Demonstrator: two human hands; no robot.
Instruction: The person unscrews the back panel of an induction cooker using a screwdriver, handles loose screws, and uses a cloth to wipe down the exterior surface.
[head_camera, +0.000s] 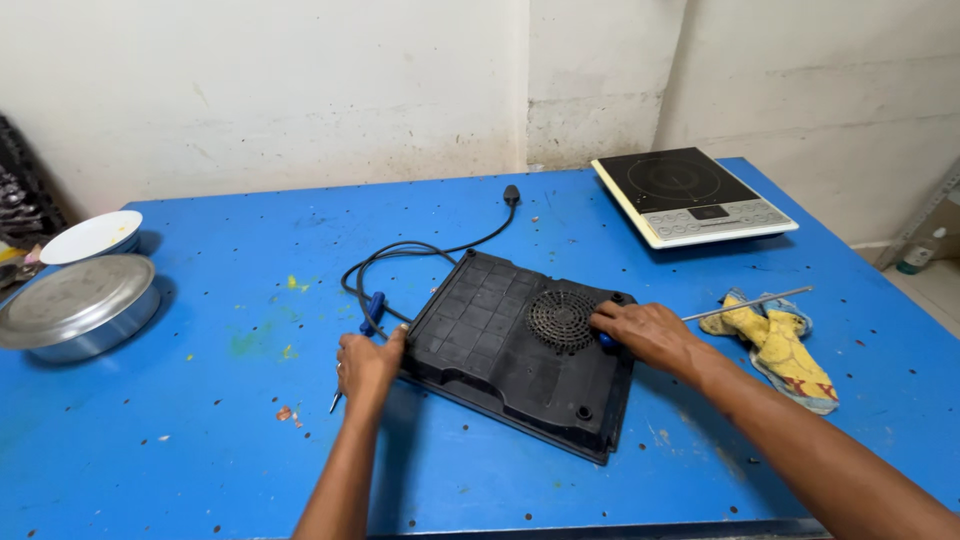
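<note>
Both hands grip an upturned black cooktop base on the blue tabletop (150, 440).

Left hand (368, 365) clasps the near-left edge of the cooktop base (505, 350), fingers curled over it; right hand (645, 332) lies on the far-right side by the round fan grille (562, 318), closed on a blue-handled tool whose metal shaft (750, 301) crosses a yellow rag (785, 345). A blue screwdriver (368, 318) lies just beside the left hand, near the black cord (420, 250).
</note>
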